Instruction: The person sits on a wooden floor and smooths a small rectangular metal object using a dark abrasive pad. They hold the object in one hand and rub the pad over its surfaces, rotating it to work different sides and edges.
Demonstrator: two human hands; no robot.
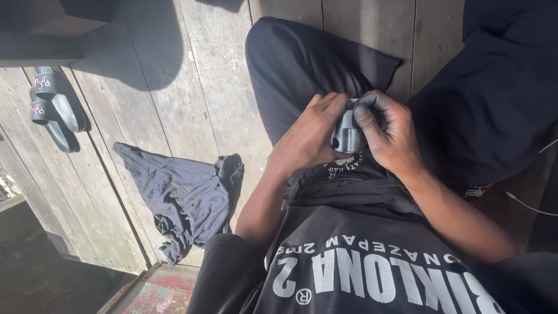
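Both hands meet over the lap of the seated person, who wears dark trousers and a black printed shirt. The left hand point(311, 139) comes in from the lower left, forearm angled upward, wrist slightly bent, fingers curled over the top and near side of a small grey metal cylindrical part point(347, 136). The right hand point(392, 134) comes in from the lower right, forearm rising diagonally, with its thumb pressed along the part's right face and its fingers wrapped behind. Each grip is clenched on the part, which sits between the two palms, just above the shirt hem and against the raised left thigh. The fingers of both hands are darkened with grime. How far the part extends under the fingers cannot be told.

On the weathered wooden plank floor point(192, 75), well apart to the left, lies a crumpled dark grey cloth point(180, 197). Farther left, near the edge of the boards, rests a pair of black slide sandals point(55, 107), lying side by side.
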